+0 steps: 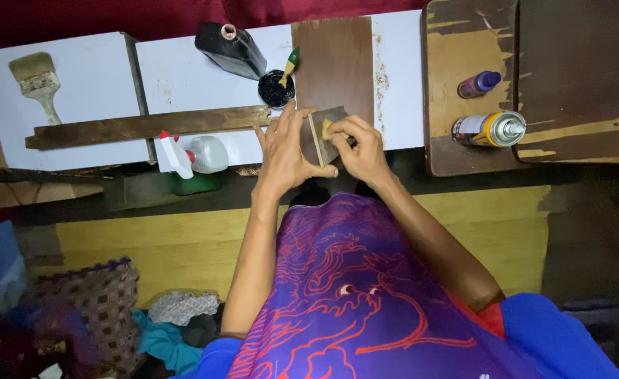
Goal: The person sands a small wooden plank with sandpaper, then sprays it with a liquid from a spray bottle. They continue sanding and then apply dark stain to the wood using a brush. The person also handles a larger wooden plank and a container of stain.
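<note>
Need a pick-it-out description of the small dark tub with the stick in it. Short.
Start at the white board across the top of the view. Near its middle, just left of the brown stained panel, sits a small round open tub of black liquid, right above the left hand. Unlike the black bottle lying beside it, it is open and has a green-tipped stick leaning in it.

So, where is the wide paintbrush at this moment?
In the head view, the wide paintbrush lies at far left on the white board, above the long dark wood strip, far from both hands.
</note>
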